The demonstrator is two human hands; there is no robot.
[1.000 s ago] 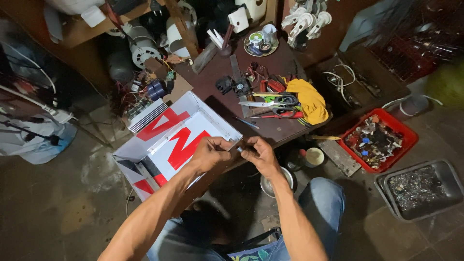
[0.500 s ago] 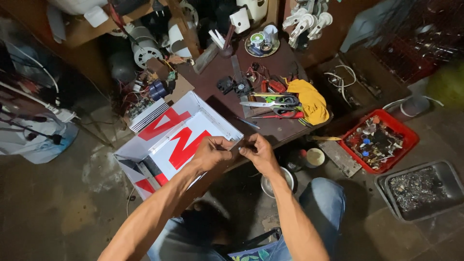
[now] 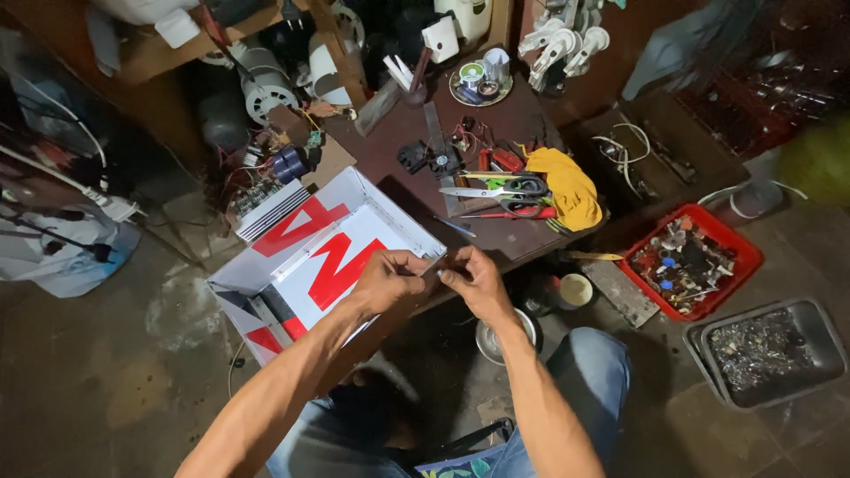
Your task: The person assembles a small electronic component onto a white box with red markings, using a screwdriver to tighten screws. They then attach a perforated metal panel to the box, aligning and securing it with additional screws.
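Both hands have barely shifted since the earlier frames, staying close together at the near edge of the dark brown table (image 3: 390,155). Left hand (image 3: 387,281) and right hand (image 3: 472,281) each pinch one end of a small thin metal strip (image 3: 434,264) between fingertips, held just over the front corner of the white open box with red letters (image 3: 332,252); what the strip is exactly cannot be told. At one o'clock from the hands lie scissors (image 3: 496,188) beside a yellow cloth (image 3: 567,184). At three o'clock sits a red tray of small parts (image 3: 689,261), and at four o'clock a grey metal tray (image 3: 761,350) on the floor.
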